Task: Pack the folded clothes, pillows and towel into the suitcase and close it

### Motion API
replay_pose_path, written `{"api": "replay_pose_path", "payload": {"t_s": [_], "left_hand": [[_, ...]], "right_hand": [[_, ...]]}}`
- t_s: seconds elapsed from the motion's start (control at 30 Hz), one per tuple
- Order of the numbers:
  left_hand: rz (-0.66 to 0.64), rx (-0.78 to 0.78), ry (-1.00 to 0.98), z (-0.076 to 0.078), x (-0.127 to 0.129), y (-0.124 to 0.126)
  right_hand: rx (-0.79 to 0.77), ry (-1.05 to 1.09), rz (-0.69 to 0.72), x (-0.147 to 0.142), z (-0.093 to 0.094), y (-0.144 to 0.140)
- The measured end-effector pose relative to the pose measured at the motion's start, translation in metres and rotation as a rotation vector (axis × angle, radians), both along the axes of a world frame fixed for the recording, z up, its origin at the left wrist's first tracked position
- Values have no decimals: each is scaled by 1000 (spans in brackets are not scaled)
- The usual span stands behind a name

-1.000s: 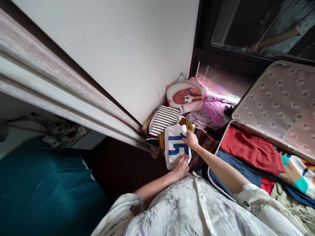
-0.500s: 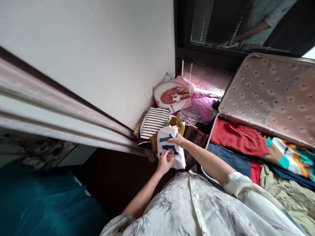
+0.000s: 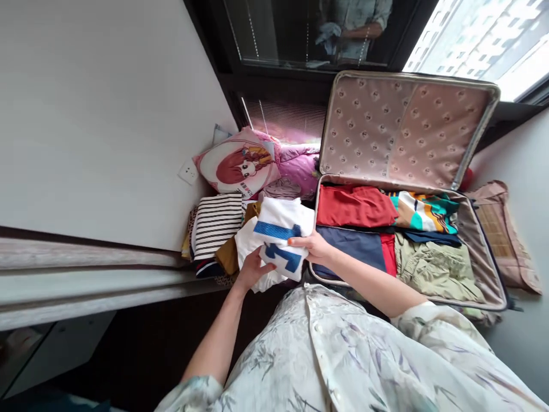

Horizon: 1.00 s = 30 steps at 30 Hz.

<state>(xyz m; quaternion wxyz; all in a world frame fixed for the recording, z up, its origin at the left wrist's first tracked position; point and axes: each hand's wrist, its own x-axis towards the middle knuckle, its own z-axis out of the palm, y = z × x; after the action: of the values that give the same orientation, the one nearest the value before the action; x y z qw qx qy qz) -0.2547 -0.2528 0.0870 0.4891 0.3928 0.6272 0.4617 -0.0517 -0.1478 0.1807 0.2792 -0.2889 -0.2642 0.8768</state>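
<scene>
A folded white shirt (image 3: 283, 209) with blue markings is held up in front of me, between both hands. My left hand (image 3: 251, 270) grips its lower left edge, thumb on the front and the other fingers behind. On the right edge my right hand (image 3: 315, 247) is closed, with the thumb across the blue print. Behind and below the shirt lies more white cloth (image 3: 245, 240), on a mustard garment (image 3: 226, 254). Left of these sits a black-and-white striped garment (image 3: 218, 220) on the clothes pile.
To the right stands an open suitcase (image 3: 497, 286) with red, navy, patterned and khaki clothes inside; its lid (image 3: 369, 126) leans back near the window. A printed pillow (image 3: 210, 163) rests by the wall, and a curtain (image 3: 107, 286) hangs at left.
My view has swung right, bringing the whole suitcase into sight. The white shirt is lifted from the pile, and my left hand has moved from above its print to its lower left edge.
</scene>
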Motion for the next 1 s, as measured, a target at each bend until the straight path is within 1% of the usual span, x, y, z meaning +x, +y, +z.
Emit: {"api": "replay_pose_path", "payload": {"t_s": [0.07,0.13,0.2,0.23,0.27,0.33,0.37,0.4,0.47,0.5,0.53,0.57,0.6,0.67,0.73,0.8,0.87,0.9,0.93,1.0], "left_hand": [[-192,6,-98,14,23,26],[-334,9,-202,25,50,56],[-492,15,-226,33,77,88],[-576,25,-189,37,89,105],[-659,37,-113,40,101,122],[-805,58,156,43,126,153],[-839,70,340,43,138,164],[-838,90,535,42,150,171],[-763,157,880,35,176,173],[-716,201,998,30,188,168],[-693,244,1070,23,200,160],[-710,277,1103,15,210,150],[-761,290,1110,5,219,139],[-892,246,1092,-16,230,120],[-1000,127,1078,-38,236,106],[-1023,20,1083,-59,239,98],[-984,-16,1081,-74,242,94],[-956,-11,1069,-78,243,93],[-933,1,1046,-80,244,91],[-918,6,972,-76,243,87]], "right_hand": [[-9,-35,-141,42,7,-3],[-22,-96,-300,83,6,-6],[-31,-164,-463,117,-2,-11],[-27,-195,-550,132,-9,-14],[-16,-226,-639,145,-18,-18],[-17,-315,-786,167,-39,-28],[-50,-386,-816,177,-51,-35],[-103,-472,-806,188,-62,-43],[-207,-645,-708,212,-82,-61],[-223,-720,-652,225,-90,-69],[-196,-788,-612,238,-96,-76],[-126,-856,-588,250,-100,-79],[-20,-931,-572,261,-102,-80],[280,-1106,-507,276,-104,-71],[593,-1311,-383,282,-107,-50],[823,-1524,-209,280,-114,-23],[960,-1679,10,274,-128,0],[998,-1717,132,272,-137,8],[1019,-1735,249,269,-146,14],[1023,-1752,430,268,-164,20]]}}
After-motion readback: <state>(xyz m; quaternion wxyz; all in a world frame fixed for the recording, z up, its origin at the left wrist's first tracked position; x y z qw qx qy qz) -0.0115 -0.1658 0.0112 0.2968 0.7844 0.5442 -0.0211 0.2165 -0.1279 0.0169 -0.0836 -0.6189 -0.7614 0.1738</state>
